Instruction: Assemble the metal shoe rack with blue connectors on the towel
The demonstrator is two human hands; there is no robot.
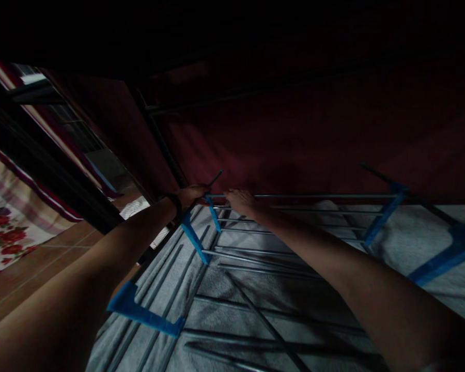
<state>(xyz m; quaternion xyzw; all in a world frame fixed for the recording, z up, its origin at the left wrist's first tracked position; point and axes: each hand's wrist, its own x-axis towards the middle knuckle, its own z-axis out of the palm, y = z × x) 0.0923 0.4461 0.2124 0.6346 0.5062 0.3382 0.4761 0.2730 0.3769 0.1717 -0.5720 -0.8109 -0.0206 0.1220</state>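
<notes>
A rack frame of thin metal tubes and blue plastic brackets lies in front of me. My left hand (191, 195) is closed at its far left corner, around the end of a blue plastic bracket (213, 213). A dark tube (216, 177) sticks up past that hand. Just to the right, my right hand (239, 198) has its fingers wrapped over the far metal tube (318, 196), which runs across to another blue bracket (385, 214). The light is dim, and the fingertips of both hands are partly hidden.
Several loose metal tubes (251, 305) lie on a grey blanket (213, 284). More blue brackets sit at the near left (147, 316) and far right (445, 253). A dark red panel (294, 150) rises behind the rack. A flowered cloth (11, 232) hangs over the tiled floor (58, 248).
</notes>
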